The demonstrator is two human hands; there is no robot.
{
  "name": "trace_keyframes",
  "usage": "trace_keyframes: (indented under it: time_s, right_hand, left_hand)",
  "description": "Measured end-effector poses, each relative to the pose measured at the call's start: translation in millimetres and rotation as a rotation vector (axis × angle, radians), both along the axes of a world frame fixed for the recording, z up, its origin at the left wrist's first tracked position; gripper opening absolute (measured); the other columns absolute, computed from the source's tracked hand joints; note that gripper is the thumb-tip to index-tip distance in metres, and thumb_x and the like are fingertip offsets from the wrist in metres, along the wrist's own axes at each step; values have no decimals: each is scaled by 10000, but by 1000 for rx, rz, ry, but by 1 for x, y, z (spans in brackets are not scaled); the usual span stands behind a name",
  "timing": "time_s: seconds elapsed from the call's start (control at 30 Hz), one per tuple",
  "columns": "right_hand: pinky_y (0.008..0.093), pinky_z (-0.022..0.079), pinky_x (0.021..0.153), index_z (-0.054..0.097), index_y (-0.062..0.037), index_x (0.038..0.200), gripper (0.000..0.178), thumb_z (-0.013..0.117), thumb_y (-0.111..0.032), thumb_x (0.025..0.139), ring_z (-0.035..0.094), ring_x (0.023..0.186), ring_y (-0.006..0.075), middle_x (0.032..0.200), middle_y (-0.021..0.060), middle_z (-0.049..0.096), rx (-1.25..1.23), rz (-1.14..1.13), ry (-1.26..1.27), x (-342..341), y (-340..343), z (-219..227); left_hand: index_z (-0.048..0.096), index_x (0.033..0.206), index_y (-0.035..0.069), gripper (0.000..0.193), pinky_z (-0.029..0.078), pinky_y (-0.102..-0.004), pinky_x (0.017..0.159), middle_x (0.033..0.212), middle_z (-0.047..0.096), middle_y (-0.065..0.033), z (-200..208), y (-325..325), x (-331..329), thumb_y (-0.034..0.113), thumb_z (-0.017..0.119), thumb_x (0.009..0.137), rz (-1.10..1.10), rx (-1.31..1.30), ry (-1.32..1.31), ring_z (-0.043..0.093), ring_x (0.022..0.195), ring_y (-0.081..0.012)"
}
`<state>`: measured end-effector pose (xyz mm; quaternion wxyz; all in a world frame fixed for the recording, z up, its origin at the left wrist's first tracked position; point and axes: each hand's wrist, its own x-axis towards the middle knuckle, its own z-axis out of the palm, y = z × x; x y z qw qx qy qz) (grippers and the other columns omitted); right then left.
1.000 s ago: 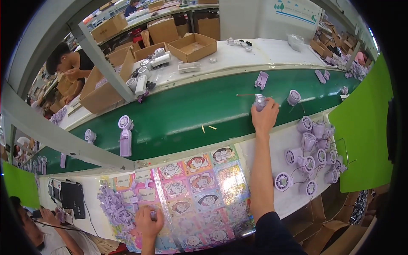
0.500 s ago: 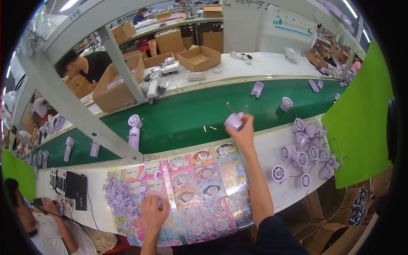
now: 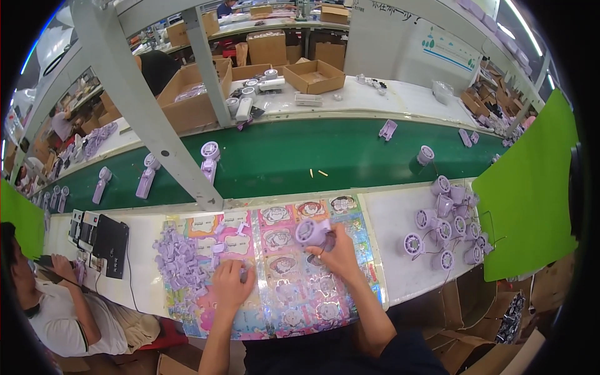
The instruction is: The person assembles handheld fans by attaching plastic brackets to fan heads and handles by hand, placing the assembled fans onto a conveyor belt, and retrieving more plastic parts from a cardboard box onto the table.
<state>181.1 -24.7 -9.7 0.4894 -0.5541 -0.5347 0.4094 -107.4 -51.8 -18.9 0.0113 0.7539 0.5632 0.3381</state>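
My right hand (image 3: pixel 337 253) is closed around a light-purple fan head (image 3: pixel 311 232), its round grille facing up and to the left, over the colourful printed sheets (image 3: pixel 284 265). Close by, my left hand (image 3: pixel 231 282) rests low above the same sheets with curled fingers. A small purple plastic part (image 3: pixel 245 274) shows partly at its fingertips. Just left of that hand lies a heap of small purple plastic parts (image 3: pixel 178 256), with a few loose ones (image 3: pixel 220 249) beside it. Several purple fan heads with wires (image 3: pixel 442 229) stand grouped on the white table at the right.
Beyond the sheets runs a green conveyor belt (image 3: pixel 281 169) carrying purple handle shells (image 3: pixel 387 129) and fan bodies (image 3: pixel 147 176). A grey metal post (image 3: pixel 140 119) slants across the left. A co-worker (image 3: pixel 81 300) sits at left near a black device (image 3: pixel 112 247). Green board (image 3: pixel 531 194) stands right.
My right hand has brought the fan head back from over the belt to above the sheets. My left hand stays near the heap. The view has shifted, and fan bodies on the belt have moved left.
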Motion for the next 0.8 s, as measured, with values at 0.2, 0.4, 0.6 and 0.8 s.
trace_keyframes:
  time_s: [0.2,0.4,0.6,0.8]
  right_hand:
    - [432,420,1011,581,-2,1196,632,892,-235,697,509,1160,364,1223,177,594,218,-176,-495,6,-27,9]
    - [465,398,1042,576,17,1237,568,807,-97,730,488,1201,394,1247,220,560,302,-307,-690,13,-57,-4]
    - [413,493,889,598,-11,1182,453,715,26,746,580,1042,354,1187,189,572,442,-383,-583,-1,-113,16]
    - [352,522,839,531,1,1294,509,744,-5,832,608,1021,233,1169,155,596,343,-180,-159,-31,-121,37]
  left_hand:
    - [627,848,57,206,486,-446,675,822,607,-111,4,-1,2,192,769,783,-43,8,-13,622,774,-338]
    - [648,862,41,185,469,-341,606,799,599,-74,4,-9,1,143,793,808,-32,-141,-298,591,688,-221]
    - [664,911,23,150,437,-234,598,758,587,12,25,-17,63,115,778,877,-311,-475,-833,530,653,-76]
    - [614,995,50,140,434,-228,617,783,581,27,41,-27,123,172,568,1046,-545,-1074,-1411,515,679,-55]
